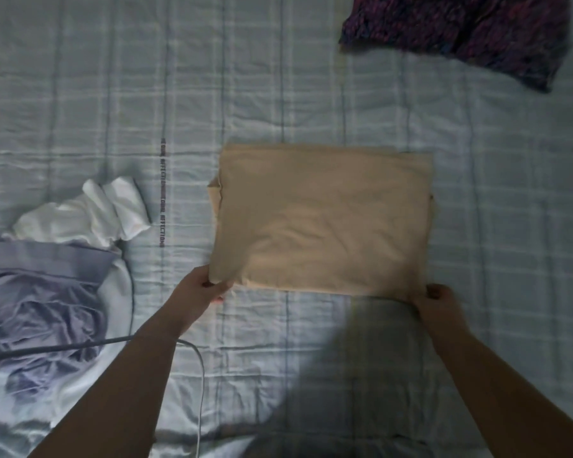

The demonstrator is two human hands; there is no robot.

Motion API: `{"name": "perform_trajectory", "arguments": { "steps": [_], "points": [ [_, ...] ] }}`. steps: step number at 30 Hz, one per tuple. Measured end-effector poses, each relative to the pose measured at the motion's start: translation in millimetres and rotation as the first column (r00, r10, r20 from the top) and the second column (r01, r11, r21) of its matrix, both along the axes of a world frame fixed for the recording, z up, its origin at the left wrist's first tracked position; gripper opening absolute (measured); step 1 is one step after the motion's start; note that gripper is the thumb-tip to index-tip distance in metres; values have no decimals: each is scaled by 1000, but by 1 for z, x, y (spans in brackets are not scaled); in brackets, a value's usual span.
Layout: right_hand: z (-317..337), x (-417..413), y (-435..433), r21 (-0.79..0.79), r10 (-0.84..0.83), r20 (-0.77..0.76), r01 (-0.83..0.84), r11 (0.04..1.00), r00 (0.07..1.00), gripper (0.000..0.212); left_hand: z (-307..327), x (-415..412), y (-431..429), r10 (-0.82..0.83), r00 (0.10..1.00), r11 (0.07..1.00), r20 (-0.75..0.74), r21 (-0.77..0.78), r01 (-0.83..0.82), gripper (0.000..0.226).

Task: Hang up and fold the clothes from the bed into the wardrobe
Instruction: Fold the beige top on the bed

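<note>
The beige garment [321,219] lies folded into a neat, lightly creased rectangle in the middle of the checked bed [113,94]. My left hand [201,292] pinches its near left corner, and my right hand [439,302] grips its near right corner, the near edge slightly lifted off the sheet.
</note>
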State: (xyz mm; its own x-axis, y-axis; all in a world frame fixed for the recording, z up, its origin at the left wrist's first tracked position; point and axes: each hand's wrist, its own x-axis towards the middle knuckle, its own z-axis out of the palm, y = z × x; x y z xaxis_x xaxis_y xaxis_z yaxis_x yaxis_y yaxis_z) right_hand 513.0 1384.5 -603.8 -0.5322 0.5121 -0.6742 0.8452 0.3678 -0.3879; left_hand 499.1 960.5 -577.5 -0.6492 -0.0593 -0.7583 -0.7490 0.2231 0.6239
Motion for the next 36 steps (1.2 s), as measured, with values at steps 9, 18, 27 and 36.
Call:
{"name": "perform_trajectory", "arguments": {
  "steps": [9, 18, 27, 36],
  "points": [
    [4, -11, 8, -194, -215, -39, 204, 959, 976, 3, -9, 7, -11, 428, 891, 870, 153, 196, -452, 20],
    [9, 16, 16, -138, -167, -96, 153, 979, 981, 15, -23, 32, 8, 626, 780, 780, 13, 6, -626, 21],
    [5, 57, 29, 54, -45, -41, 47, 997, 998, 27, -12, 93, 21, 598, 801, 801, -12, 56, -596, 19],
    [38, 127, 45, 201, 134, 95, -151, 968, 986, 29, -7, 206, 30, 473, 871, 880, 132, -33, -473, 22]
  ]
}}
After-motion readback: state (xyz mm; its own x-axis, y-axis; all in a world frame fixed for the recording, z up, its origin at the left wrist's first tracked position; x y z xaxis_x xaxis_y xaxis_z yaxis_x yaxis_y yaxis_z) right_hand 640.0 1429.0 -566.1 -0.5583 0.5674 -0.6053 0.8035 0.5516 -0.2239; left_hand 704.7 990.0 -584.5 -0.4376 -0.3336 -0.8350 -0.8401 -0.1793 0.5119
